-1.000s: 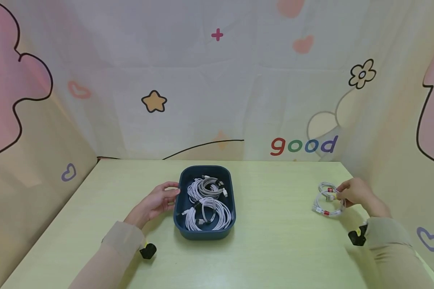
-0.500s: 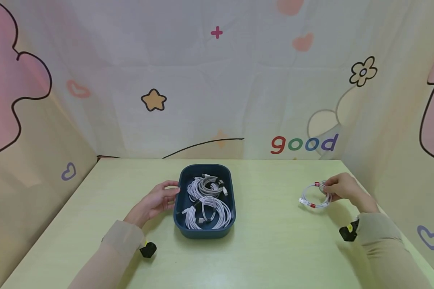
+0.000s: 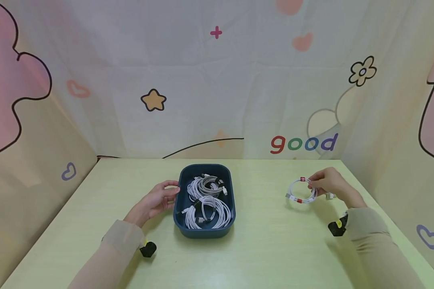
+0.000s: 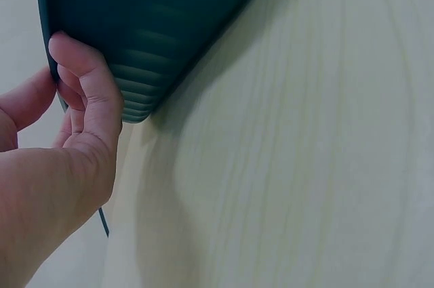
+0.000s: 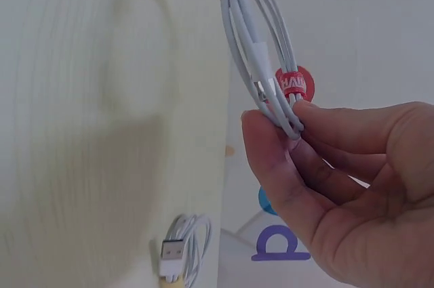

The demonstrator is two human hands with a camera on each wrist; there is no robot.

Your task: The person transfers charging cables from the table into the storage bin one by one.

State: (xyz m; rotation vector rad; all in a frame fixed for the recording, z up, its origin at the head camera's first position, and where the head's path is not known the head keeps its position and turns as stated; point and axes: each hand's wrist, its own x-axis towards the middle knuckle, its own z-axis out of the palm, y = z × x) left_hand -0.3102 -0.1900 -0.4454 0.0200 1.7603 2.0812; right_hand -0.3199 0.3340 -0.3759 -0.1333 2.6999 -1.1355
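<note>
My left hand (image 3: 159, 202) is at the left side of a dark blue plastic bin (image 3: 204, 234). In the left wrist view, its thumb and bent fingers hold the rim from outside, beside the ribbed wall. Two bundles of coiled white cables (image 3: 217, 206) lie inside the bin. On the right, my right hand (image 3: 329, 182) pinches a coiled white charging cable (image 5: 239, 37) with red ties between thumb and fingers, just above the table. Partly hidden behind that hand, another white USB cable (image 5: 172, 250) lies coiled on the table.
The pale wooden table (image 3: 260, 249) meets a printed cloth backdrop (image 3: 217, 88) at its far edge. Cloth also hangs along both sides. A black wrist camera (image 3: 148, 249) sits below the left cuff, another camera (image 3: 338, 226) below the right.
My right hand has lifted the red-tied cable off the table and carried it left towards the bin, uncovering part of the other cable. The left hand and bin stay in place.
</note>
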